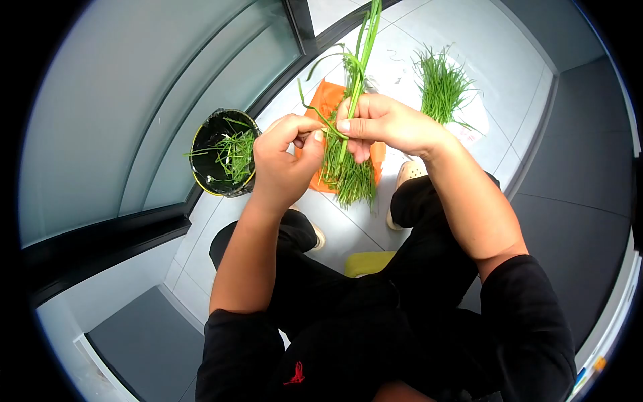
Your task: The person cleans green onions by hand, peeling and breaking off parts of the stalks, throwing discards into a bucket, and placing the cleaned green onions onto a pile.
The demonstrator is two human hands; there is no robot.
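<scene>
My right hand [385,126] is closed around several long green chives [362,63], thumb laid across them, their upper ends pointing away from me. Close to its left, my left hand [287,149] pinches thumb to forefinger at the pale end of a chive; the exact hold is partly hidden by the fingers. Below both hands a pile of chives [349,179] lies on an orange bag [325,97] on the floor. One bent leaf curls out to the left of the held stalks.
A black-lined bucket [194,157] with chive scraps [234,155] stands at the left by a glass door [161,100]. Another chive bunch [442,86] lies on white plastic [477,114] at the right. Dark cabinets [576,147] line the right side. My shoes [407,173] flank the orange bag.
</scene>
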